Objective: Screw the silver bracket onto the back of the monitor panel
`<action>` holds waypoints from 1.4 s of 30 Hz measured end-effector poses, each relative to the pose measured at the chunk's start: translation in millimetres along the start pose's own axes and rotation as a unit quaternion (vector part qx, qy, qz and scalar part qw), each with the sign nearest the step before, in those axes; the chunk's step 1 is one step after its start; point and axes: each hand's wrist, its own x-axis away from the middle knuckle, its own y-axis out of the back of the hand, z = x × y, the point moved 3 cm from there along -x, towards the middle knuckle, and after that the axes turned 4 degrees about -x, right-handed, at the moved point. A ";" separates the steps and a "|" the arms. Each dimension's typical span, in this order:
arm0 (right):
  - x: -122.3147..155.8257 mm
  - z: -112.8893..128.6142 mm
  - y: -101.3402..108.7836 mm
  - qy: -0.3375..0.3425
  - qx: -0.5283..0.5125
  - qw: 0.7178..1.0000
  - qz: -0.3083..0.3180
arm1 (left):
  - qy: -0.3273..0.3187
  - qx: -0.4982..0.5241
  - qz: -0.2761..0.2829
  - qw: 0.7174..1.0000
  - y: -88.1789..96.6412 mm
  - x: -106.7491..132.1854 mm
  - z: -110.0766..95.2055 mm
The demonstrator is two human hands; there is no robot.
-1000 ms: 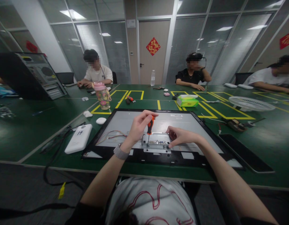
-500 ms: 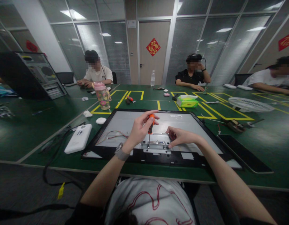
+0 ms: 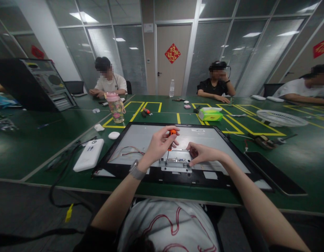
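My left hand (image 3: pixel 162 141) is closed round the orange and black handle of a screwdriver (image 3: pixel 173 133). Its thin shaft slants down to the left, with the tip at a metal bracket (image 3: pixel 175 168) that carries a small circuit board with connectors. At the bracket's right end, my right hand (image 3: pixel 200 153) grips the edge, thumb at the front and fingers curled behind. Beneath both hands lies a flat display panel (image 3: pixel 217 147), its grey metal back up and a black frame round it. Thin wires (image 3: pixel 130 148) run over the panel left of the bracket.
Left of the panel are a white power bank (image 3: pixel 89 155), a white round object (image 3: pixel 114 135) and a pink-lided bottle (image 3: pixel 116 108). A black phone-like slab (image 3: pixel 273 171) lies on the right. Beyond stand a tissue pack (image 3: pixel 210 114) and a computer case (image 3: pixel 33 84). Several people sit around the table.
The screwdriver's handle has tipped a little to the right, and my left hand's fingers have shifted round it. My right hand stays at the bracket's right end.
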 end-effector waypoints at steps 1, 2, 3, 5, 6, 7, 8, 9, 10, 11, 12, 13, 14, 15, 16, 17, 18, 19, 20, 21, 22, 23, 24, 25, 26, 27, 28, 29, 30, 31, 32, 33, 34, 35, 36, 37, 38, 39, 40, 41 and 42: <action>-0.1 0.0 0.2 0.001 0.001 1.000 -0.001 | -0.009 -0.003 -0.002 1.000 0.3 -0.5 -1.9; -0.1 0.1 0.3 0.003 0.002 1.000 -0.002 | -0.025 -0.014 -0.010 1.000 1.3 -0.9 -4.1; 0.0 0.4 0.5 0.004 0.004 1.000 -0.003 | -0.046 -0.029 -0.021 0.998 2.7 -1.3 -6.2; 0.3 1.6 0.8 0.004 0.006 1.000 -0.004 | -0.075 -0.058 -0.043 0.995 5.9 -1.8 -8.3; 0.5 2.2 0.9 0.004 0.007 1.000 -0.005 | -0.073 -0.058 -0.043 0.995 7.1 -2.0 -7.8; 0.8 2.8 1.0 0.003 0.009 1.000 -0.005 | -0.060 -0.045 -0.036 0.997 7.9 -2.3 -6.2; 0.9 3.3 1.0 0.002 0.010 1.000 -0.005 | -0.043 -0.022 -0.024 0.999 8.2 -2.6 -4.0; 1.1 3.6 1.0 0.001 0.010 1.000 -0.005 | -0.026 0.005 -0.011 1.000 8.2 -2.8 -1.9; 1.1 3.8 0.9 0.001 0.010 1.000 -0.005 | -0.017 0.029 -0.002 0.999 8.1 -3.1 -0.3; 1.1 3.7 0.8 0.001 0.008 1.000 -0.005 | -0.016 0.044 0.001 0.999 8.0 -3.3 0.3; 1.1 3.6 0.7 0.001 0.006 1.000 -0.004 | -0.023 0.047 -0.002 0.999 8.2 -3.6 0.2; 1.1 3.5 0.6 0.001 0.004 1.000 -0.004 | -0.033 0.038 -0.011 0.999 8.5 -3.8 -0.7; 1.1 3.5 0.6 0.002 0.002 1.000 -0.004 | -0.045 0.024 -0.022 0.998 8.9 -4.0 -2.0; 1.1 3.6 0.6 0.002 0.000 1.000 -0.005 | -0.054 0.009 -0.035 0.998 9.4 -4.1 -3.3; 1.2 3.8 0.7 0.002 0.000 1.000 -0.005 | -0.057 -0.002 -0.043 0.997 9.6 -4.1 -4.2; 1.4 4.1 0.8 0.001 0.001 1.000 -0.006 | -0.053 -0.006 -0.046 0.998 9.6 -4.1 -4.4; 1.6 4.4 0.9 -0.001 0.002 1.000 -0.006 | -0.044 0.001 -0.042 0.998 9.4 -4.1 -3.8; 1.8 4.7 1.0 -0.003 0.003 1.000 -0.006 | -0.032 0.018 -0.032 0.999 8.8 -4.1 -2.6; 2.0 4.9 1.2 -0.005 0.004 1.000 -0.005 | -0.018 0.040 -0.018 0.999 8.1 -4.1 -0.9; 2.2 5.1 1.2 -0.006 0.004 1.000 -0.005 | -0.005 0.062 -0.006 0.998 7.4 -4.1 1.0; 2.3 5.1 1.3 -0.006 0.005 1.000 -0.005 | 0.004 0.079 0.003 0.997 7.0 -4.1 2.6; 2.3 5.2 1.3 -0.005 0.005 1.000 -0.004 | 0.007 0.087 0.006 0.996 6.9 -4.2 3.7; 2.3 5.2 1.2 -0.004 0.006 1.000 -0.004 | 0.005 0.086 0.004 0.996 7.1 -4.4 4.3; 2.4 5.2 1.2 -0.002 0.006 1.000 -0.004 | 0.000 0.075 -0.001 0.997 7.5 -4.6 4.4; 2.4 5.3 1.1 -0.001 0.006 1.000 -0.003 | -0.005 0.062 -0.009 0.998 8.1 -4.8 4.2; 2.5 5.3 1.0 -0.002 0.005 1.000 -0.002 | -0.009 0.049 -0.017 0.999 8.7 -5.0 3.8; 2.5 5.4 0.9 -0.002 0.005 1.000 -0.001 | -0.009 0.043 -0.022 0.999 9.2 -5.3 3.5; 2.6 5.5 0.8 -0.002 0.005 1.000 0.000 | -0.004 0.048 -0.025 0.999 9.5 -5.5 3.4; 2.6 5.5 0.9 -0.003 0.005 1.000 0.000 | 0.002 0.061 -0.025 0.998 9.6 -5.7 3.5; 2.5 5.4 0.9 -0.003 0.006 1.000 -0.001 | 0.010 0.078 -0.023 0.997 9.6 -5.9 3.7; 2.3 5.1 1.0 -0.004 0.006 1.000 -0.002 | 0.015 0.095 -0.023 0.995 9.5 -6.0 3.9; 2.1 4.6 1.0 -0.004 0.006 1.000 -0.003 | 0.017 0.106 -0.026 0.994 9.6 -6.2 4.1; 1.8 4.0 1.1 -0.005 0.005 1.000 -0.004 | 0.013 0.107 -0.031 0.994 9.8 -6.3 4.1; 1.5 3.4 1.0 -0.005 0.004 1.000 -0.004 | 0.005 0.098 -0.039 0.994 10.2 -6.4 3.9; 1.2 3.0 1.0 -0.004 0.004 1.000 -0.004 | -0.006 0.083 -0.049 0.995 10.8 -6.4 3.6; 1.1 2.9 0.9 -0.004 0.003 1.000 -0.003 | -0.016 0.069 -0.058 0.996 11.3 -6.4 3.5; 1.2 3.1 0.9 -0.003 0.002 1.000 -0.003 | -0.020 0.058 -0.063 0.996 11.8 -6.3 3.8; 1.3 3.6 0.9 -0.004 0.002 1.000 -0.003 | -0.016 0.054 -0.066 0.996 12.1 -6.3 4.6; 1.6 4.4 1.0 -0.005 0.003 1.000 -0.003 | -0.006 0.056 -0.067 0.996 12.3 -6.4 5.7; 2.0 5.3 1.0 -0.007 0.003 1.000 -0.003 | 0.006 0.063 -0.067 0.996 12.5 -6.4 7.0; 2.3 6.2 1.1 -0.008 0.004 1.000 -0.003 | 0.017 0.072 -0.067 0.995 12.6 -6.5 8.2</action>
